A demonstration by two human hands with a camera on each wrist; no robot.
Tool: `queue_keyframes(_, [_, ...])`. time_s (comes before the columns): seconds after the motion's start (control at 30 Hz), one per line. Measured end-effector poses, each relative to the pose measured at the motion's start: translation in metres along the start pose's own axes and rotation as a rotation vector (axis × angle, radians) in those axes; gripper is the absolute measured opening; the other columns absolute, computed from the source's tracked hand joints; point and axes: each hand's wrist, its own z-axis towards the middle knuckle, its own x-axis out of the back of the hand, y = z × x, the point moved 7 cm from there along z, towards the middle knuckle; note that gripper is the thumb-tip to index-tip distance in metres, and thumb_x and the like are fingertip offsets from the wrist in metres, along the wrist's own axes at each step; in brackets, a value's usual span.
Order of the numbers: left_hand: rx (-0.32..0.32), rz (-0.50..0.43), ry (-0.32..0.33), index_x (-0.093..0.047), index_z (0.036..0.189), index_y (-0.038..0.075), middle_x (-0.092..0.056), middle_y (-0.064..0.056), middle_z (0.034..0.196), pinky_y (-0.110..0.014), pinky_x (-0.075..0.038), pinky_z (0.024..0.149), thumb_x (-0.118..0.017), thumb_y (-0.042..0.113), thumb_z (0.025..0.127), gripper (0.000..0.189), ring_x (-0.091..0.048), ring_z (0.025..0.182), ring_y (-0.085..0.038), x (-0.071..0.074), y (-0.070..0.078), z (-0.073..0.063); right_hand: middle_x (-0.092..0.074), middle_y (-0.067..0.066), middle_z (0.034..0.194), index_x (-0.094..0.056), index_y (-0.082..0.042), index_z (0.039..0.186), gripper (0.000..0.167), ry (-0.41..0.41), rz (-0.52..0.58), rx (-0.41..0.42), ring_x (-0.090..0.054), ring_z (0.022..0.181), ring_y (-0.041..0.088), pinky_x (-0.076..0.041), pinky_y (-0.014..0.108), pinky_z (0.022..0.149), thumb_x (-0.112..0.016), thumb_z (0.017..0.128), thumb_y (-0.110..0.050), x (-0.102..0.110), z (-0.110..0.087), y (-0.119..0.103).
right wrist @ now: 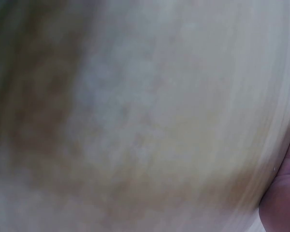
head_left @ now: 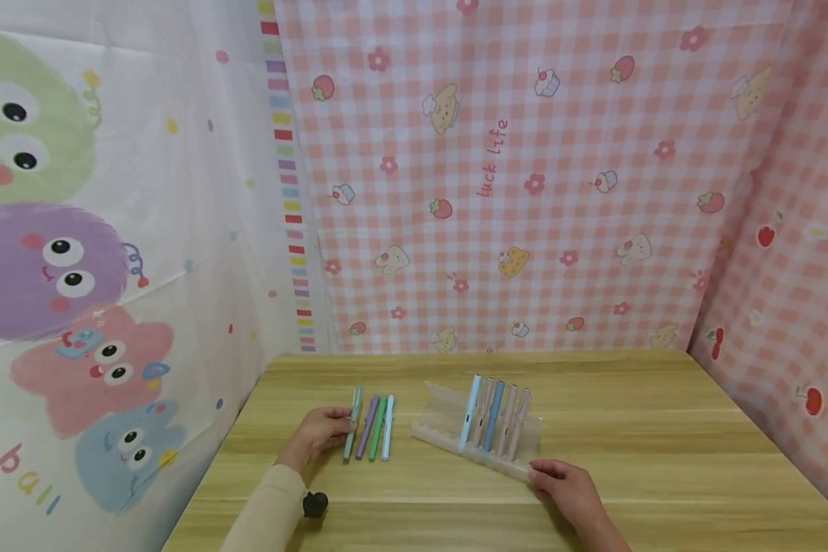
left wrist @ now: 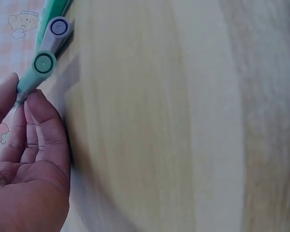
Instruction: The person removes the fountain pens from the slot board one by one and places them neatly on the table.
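My left hand (head_left: 317,434) pinches a pale green pen (head_left: 353,429) between thumb and fingers, at the left end of a row of pens. In the left wrist view the round end of this pen (left wrist: 43,63) points toward the camera, above the fingertips. Beside it on the table lie a purple pen (head_left: 366,429), a green pen (head_left: 378,429) and a light blue pen (head_left: 388,429). My right hand (head_left: 567,491) grips the near right corner of a translucent pen case (head_left: 441,410), which holds several pens side by side: light blue, blue and dusty pink.
The wooden table (head_left: 662,437) carries everything. A pink checked cloth (head_left: 566,153) hangs behind it, with a printed white cloth (head_left: 200,230) on the left. A small black object (head_left: 315,504) sits at the left sleeve. Mostly blurred table fills the right wrist view.
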Motion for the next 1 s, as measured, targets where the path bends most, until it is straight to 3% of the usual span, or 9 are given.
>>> queue_keyframes(0.2, [0.005, 0.019, 0.005, -0.055, 0.122, -0.018, -0.065, -0.02, 0.105, -0.038, -0.056, 0.083, -0.069, -0.011, 0.084, 0.041, -0.064, 0.085, -0.02, -0.0004, -0.0027, 0.0038, -0.071, 0.012, 0.092, -0.068, 0.014, 0.107, 0.021, 0.004, -0.001, -0.001, -0.064, 0.077, 0.015, -0.057, 0.028, 0.066, -0.068, 0.09, 0.002, 0.0006, -0.001, -0.0007])
queue_keyframes(0.4, [0.0, 0.099, 0.004, -0.056, 0.123, -0.018, -0.064, -0.026, 0.113, -0.041, -0.056, 0.084, -0.07, -0.008, 0.086, 0.041, -0.065, 0.089, -0.022, -0.0004, -0.0018, 0.0062, -0.072, 0.012, 0.092, -0.068, 0.014, 0.107, 0.022, 0.011, 0.0, 0.003, -0.064, 0.078, 0.015, -0.057, 0.027, 0.067, -0.069, 0.089, 0.001, 0.0003, 0.0003, -0.0009])
queue_keyframes(0.73, [0.003, 0.216, 0.034, -0.06, 0.116, -0.016, -0.066, -0.021, 0.102, -0.036, -0.057, 0.077, -0.071, -0.008, 0.083, 0.036, -0.065, 0.081, -0.019, -0.007, 0.0049, 0.0052, -0.071, 0.011, 0.092, -0.068, 0.013, 0.107, 0.023, 0.014, -0.016, -0.004, -0.063, 0.078, 0.014, -0.056, 0.027, 0.067, -0.07, 0.089, -0.001, 0.0019, -0.0001, -0.0006])
queue_keyframes(1.0, [-0.003, 0.178, 0.045, -0.059, 0.117, -0.017, -0.066, -0.019, 0.098, -0.035, -0.057, 0.074, -0.073, -0.01, 0.08, 0.039, -0.064, 0.078, -0.018, -0.006, 0.0029, 0.0066, -0.072, 0.012, 0.093, -0.068, 0.013, 0.107, 0.023, 0.011, -0.011, 0.012, -0.064, 0.077, 0.014, -0.056, 0.027, 0.067, -0.07, 0.089, 0.0, 0.0011, 0.0003, -0.0017])
